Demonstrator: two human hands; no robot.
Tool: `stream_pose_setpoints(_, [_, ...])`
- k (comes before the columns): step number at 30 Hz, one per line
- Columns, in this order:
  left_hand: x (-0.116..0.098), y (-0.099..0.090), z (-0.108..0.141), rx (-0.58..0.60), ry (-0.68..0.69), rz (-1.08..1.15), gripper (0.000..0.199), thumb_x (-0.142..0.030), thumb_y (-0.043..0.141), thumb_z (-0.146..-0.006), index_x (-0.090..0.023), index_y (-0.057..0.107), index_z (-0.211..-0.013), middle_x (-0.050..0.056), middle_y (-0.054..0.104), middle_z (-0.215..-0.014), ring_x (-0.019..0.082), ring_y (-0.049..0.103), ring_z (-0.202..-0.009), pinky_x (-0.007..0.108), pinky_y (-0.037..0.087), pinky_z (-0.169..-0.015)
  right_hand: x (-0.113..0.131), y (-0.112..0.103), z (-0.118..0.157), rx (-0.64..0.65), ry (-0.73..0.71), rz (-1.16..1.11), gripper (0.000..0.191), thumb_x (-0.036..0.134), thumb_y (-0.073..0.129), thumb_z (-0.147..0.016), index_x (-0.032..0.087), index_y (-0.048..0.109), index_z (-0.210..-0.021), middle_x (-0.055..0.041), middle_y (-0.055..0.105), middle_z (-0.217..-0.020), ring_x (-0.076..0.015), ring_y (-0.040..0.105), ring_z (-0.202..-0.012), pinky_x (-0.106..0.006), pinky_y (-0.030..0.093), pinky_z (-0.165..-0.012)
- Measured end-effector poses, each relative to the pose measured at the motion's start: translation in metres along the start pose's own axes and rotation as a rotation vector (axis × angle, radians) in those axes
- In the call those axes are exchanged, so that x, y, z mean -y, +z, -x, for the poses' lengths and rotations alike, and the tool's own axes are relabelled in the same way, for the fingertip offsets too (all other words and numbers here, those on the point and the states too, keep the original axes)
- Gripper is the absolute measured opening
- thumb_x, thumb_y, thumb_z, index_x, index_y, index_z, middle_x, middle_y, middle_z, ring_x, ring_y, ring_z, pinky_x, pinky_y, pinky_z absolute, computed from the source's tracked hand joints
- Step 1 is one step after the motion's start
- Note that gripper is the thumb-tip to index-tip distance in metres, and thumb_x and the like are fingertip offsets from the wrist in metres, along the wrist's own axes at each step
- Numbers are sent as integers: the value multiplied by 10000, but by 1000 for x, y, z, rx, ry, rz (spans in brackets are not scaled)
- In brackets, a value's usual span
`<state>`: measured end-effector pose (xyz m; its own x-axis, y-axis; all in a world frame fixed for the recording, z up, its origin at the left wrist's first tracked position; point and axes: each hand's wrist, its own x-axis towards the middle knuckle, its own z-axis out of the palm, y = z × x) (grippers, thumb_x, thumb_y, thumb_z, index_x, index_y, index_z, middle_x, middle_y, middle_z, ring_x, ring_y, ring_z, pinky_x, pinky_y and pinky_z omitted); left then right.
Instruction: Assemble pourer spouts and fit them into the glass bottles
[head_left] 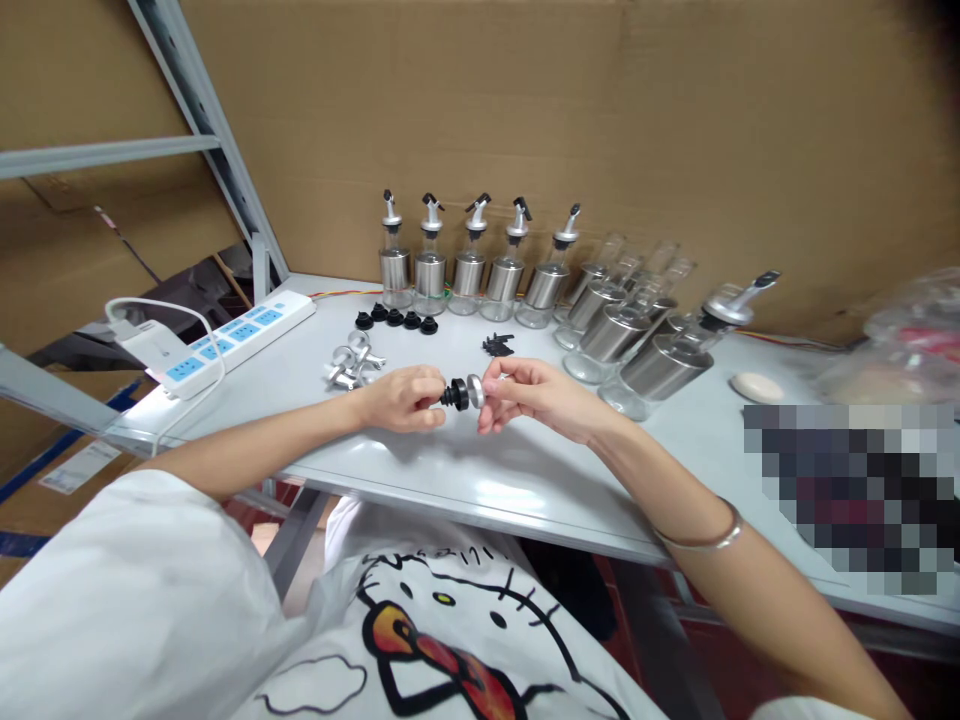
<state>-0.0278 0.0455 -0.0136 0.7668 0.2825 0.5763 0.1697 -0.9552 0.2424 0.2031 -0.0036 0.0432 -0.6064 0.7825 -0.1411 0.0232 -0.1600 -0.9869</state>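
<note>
My left hand (405, 398) is closed round the narrow end of a black ribbed stopper (457, 394), held sideways above the table's front part. My right hand (536, 396) pinches a silver pour spout (475, 391), its round collar facing the stopper's wide end. Whether the two pieces touch I cannot tell. Left of my left hand lie several loose silver spouts (352, 362). Behind my hands are several black stoppers (397, 317) in a cluster and a small pile of black flip caps (498, 345).
A row of glass bottles with steel sleeves and fitted spouts (469, 265) stands along the cardboard wall. More bottles (613, 318), several without spouts, crowd the right. A power strip (236, 340) lies at the left edge. A pale oval object (757, 387) and a plastic bag (915, 340) are far right.
</note>
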Motion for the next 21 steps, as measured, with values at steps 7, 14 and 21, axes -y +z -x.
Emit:
stream_pose_setpoints(7, [-3, 1, 0, 0, 22, -57, 120, -239, 421, -839, -226, 430, -721, 18, 524, -643, 166, 570, -679, 314, 497, -652, 0, 1, 0, 31, 39, -21, 355, 461, 735, -732, 168, 537, -756, -44, 727, -671, -158, 707, -628, -245, 542, -583])
stream_pose_setpoints(14, [-9, -2, -2, -97, 175, -128, 188, -160, 430, -846, -231, 368, -683, -6, 487, -614, 134, 540, -625, 251, 487, -596, -2, 2, 1, 70, 43, -52, 338, 446, 720, -759, 172, 521, -770, -54, 736, -685, -162, 717, -646, -235, 548, -590])
stream_pose_setpoints(21, [-6, 0, 1, -17, 10, -66, 243, -272, 406, -862, -238, 324, -636, -28, 364, -544, 140, 503, -586, 271, 499, -593, -5, 5, -1, 78, 36, -131, 340, 436, 733, -743, 177, 515, -774, -40, 722, -654, -164, 716, -641, -228, 542, -570])
